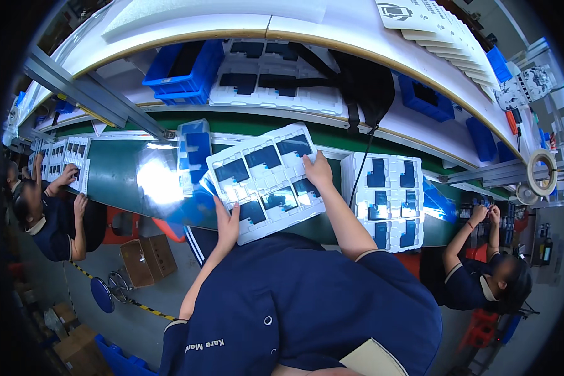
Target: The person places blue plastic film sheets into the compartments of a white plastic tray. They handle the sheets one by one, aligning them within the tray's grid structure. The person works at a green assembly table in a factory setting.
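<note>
I hold a white moulded plastic tray (264, 179) tilted above the green work surface. Its pockets carry several flat dark panels (232, 170) with small light-blue tabs; light glints off some of them. My left hand (227, 222) grips the tray's near left edge, thumb on top and the other fingers mostly hidden. At the right edge, my right hand (318, 170) is closed on the rim. Just right of it lie stacked white trays (365, 235), the top one filled with similar dark panels. Clear and blue film-like sheets (196, 145) lie to the left under strong glare.
A shelf (332, 28) crosses the far side, with blue bins (185, 69), another panel tray (216, 95) and a black bag (363, 84) below. A tape roll (541, 171) hangs at right. Co-workers sit left (53, 225) and right (473, 276). A cardboard box (147, 260) stands on the floor.
</note>
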`<state>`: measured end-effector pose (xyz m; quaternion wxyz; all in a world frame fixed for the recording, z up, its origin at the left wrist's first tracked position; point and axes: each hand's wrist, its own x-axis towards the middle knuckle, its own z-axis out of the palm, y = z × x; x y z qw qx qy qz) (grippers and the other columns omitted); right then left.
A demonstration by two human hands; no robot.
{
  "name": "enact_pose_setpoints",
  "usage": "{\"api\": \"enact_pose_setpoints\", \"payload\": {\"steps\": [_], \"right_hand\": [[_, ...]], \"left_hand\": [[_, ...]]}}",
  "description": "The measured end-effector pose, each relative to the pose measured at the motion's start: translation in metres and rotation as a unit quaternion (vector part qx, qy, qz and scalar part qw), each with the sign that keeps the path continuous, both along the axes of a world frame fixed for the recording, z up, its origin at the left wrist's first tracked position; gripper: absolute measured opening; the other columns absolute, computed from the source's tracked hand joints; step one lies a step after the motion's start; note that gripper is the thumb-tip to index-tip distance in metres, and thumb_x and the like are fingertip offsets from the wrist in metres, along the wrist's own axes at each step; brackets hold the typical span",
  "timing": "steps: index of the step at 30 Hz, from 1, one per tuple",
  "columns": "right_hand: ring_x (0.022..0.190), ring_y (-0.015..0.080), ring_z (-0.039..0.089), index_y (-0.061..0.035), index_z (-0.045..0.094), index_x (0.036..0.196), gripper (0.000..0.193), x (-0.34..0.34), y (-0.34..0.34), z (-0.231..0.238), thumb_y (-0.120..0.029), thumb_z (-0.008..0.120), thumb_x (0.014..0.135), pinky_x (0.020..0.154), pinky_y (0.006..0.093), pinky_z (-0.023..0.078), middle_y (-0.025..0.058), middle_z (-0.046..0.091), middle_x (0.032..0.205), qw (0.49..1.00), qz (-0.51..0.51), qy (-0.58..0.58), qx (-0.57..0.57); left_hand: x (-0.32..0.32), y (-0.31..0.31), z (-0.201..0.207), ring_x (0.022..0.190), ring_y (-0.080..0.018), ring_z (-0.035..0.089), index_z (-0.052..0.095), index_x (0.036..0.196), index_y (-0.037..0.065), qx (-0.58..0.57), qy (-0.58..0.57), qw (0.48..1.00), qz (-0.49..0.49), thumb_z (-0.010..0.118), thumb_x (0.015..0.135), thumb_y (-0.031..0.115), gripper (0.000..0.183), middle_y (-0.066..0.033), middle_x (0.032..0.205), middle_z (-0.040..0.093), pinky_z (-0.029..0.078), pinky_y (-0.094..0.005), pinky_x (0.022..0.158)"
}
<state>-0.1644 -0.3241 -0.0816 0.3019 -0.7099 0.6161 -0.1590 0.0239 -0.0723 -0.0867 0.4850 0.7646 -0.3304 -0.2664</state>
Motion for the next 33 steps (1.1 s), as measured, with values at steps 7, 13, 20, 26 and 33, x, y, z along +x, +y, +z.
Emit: {"api": "enact_pose_setpoints", "payload": {"steps": [7, 13, 20, 26, 33], "right_hand": [[0.118, 0.039, 0.049, 0.0039, 0.043, 0.131, 0.06, -0.011, -0.006, 0.035, -0.039, 0.05, 0.09, 0.097, 0.0374, 0.039, 0.0282, 0.051, 0.124, 0.983, 0.006, -0.103, 0.151], [0.1, 0.0247, 0.061, 0.0041, 0.048, 0.124, 0.043, -0.028, -0.024, 0.042, -0.015, 0.061, 0.087, 0.084, 0.0321, 0.049, 0.0201, 0.06, 0.112, 0.952, 0.089, -0.222, 0.191], [0.092, 0.0286, 0.065, 0.0087, 0.047, 0.12, 0.045, -0.022, -0.017, 0.079, -0.011, 0.065, 0.084, 0.075, 0.0394, 0.056, 0.0212, 0.061, 0.109, 0.749, 0.035, -0.41, 0.519], [0.101, 0.0265, 0.062, 0.0069, 0.048, 0.123, 0.045, -0.035, 0.026, 0.078, -0.018, 0.063, 0.088, 0.084, 0.0367, 0.053, 0.0199, 0.058, 0.116, 0.698, 0.029, -0.451, 0.555], [0.099, 0.0227, 0.062, 0.0074, 0.05, 0.12, 0.044, -0.09, 0.049, 0.115, -0.019, 0.063, 0.088, 0.083, 0.0333, 0.053, 0.0165, 0.061, 0.111, 0.757, 0.034, -0.495, 0.425]], "left_hand": [[0.0, -0.003, -0.01, 0.141, -0.0271, 0.012, 0.008, 0.144, -0.005, -0.02, 0.169, 0.983, 0.071, 0.037, 0.099, 0.03, 0.064, -0.0201, 0.152, 0.01, 0.011, -0.0315, 0.112], [0.004, -0.002, -0.006, 0.137, -0.0245, 0.022, 0.015, 0.143, -0.003, -0.076, 0.269, 0.959, 0.05, 0.033, 0.1, 0.036, 0.061, -0.0163, 0.149, 0.02, 0.017, -0.0306, 0.11], [0.022, 0.006, 0.004, 0.129, -0.0218, 0.036, 0.026, 0.141, -0.001, -0.101, 0.329, 0.938, 0.031, 0.028, 0.1, 0.042, 0.06, -0.0116, 0.142, 0.035, 0.027, -0.0304, 0.106], [0.03, 0.023, 0.055, 0.132, -0.0227, 0.034, 0.023, 0.143, 0.001, -0.058, 0.321, 0.944, 0.056, 0.025, 0.099, 0.046, 0.064, -0.0125, 0.145, 0.032, 0.026, -0.0306, 0.107], [0.032, 0.008, 0.067, 0.141, -0.0239, 0.012, 0.014, 0.146, 0.003, -0.102, 0.225, 0.969, -0.025, 0.008, 0.096, 0.055, 0.072, -0.0141, 0.152, 0.015, 0.007, -0.0383, 0.113]]}}
